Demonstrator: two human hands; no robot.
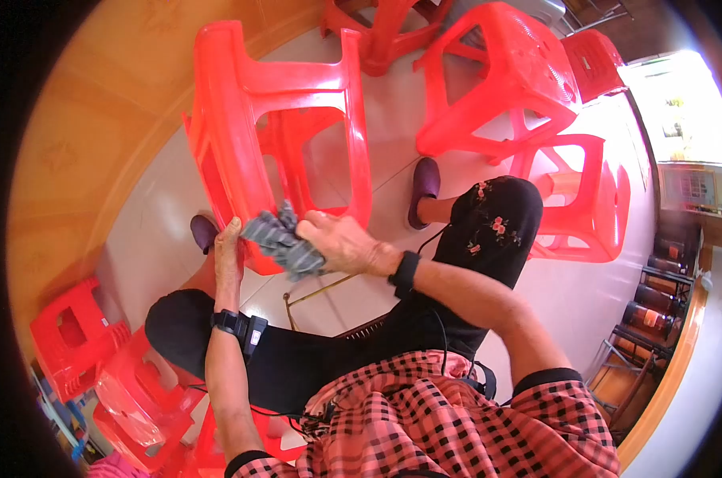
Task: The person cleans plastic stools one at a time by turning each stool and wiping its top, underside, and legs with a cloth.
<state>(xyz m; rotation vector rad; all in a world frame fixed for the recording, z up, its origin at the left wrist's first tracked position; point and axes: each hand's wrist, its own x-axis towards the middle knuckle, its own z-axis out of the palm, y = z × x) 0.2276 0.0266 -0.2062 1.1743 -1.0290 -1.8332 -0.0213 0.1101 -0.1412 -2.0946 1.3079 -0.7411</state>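
Observation:
A red plastic stool lies tipped on its side in front of me, its legs pointing away. My left hand is closed on the stool's near left edge, fingers partly hidden behind it. A crumpled grey striped cloth is bunched in my right hand, against or just over the stool's near end. The cloth hides part of the seat edge. Both wrists wear black bands.
More red stools stand at the upper right and right, with stacked ones at the lower left. A wooden panel runs along the left. Dark-framed chairs are at the far right.

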